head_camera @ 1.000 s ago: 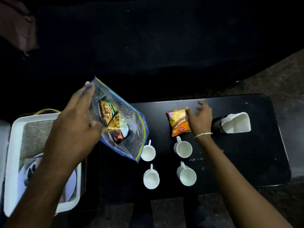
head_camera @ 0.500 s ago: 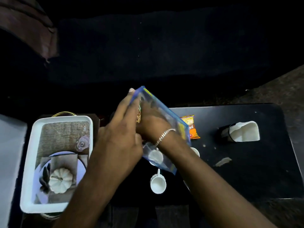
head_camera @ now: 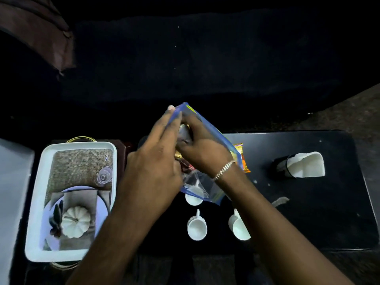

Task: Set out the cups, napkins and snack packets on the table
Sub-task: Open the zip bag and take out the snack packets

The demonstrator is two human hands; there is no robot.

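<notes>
My left hand (head_camera: 152, 171) holds a clear blue-edged zip bag (head_camera: 202, 188) above the black table (head_camera: 320, 212). My right hand (head_camera: 202, 149) is inside the bag's mouth, fingers closed around a snack packet (head_camera: 179, 158) that is mostly hidden. An orange snack packet (head_camera: 242, 159) lies flat on the table, partly behind the bag. White cups stand on the table: one (head_camera: 196, 228) below the bag, one (head_camera: 239, 228) partly under my right forearm, one (head_camera: 193, 199) partly covered by the bag. White napkins (head_camera: 306, 165) sit in a black holder at the right.
A white tray (head_camera: 39, 194) at the left holds a burlap mat, a plate, a small white pumpkin (head_camera: 75, 222) and a clear glass (head_camera: 104, 175). A scrap (head_camera: 280, 201) lies on the table's right part. Beyond the table everything is dark.
My right hand left the orange packet on the table and went into the bag. My left hand brought the bag over the table's middle. The view shifted right and down.
</notes>
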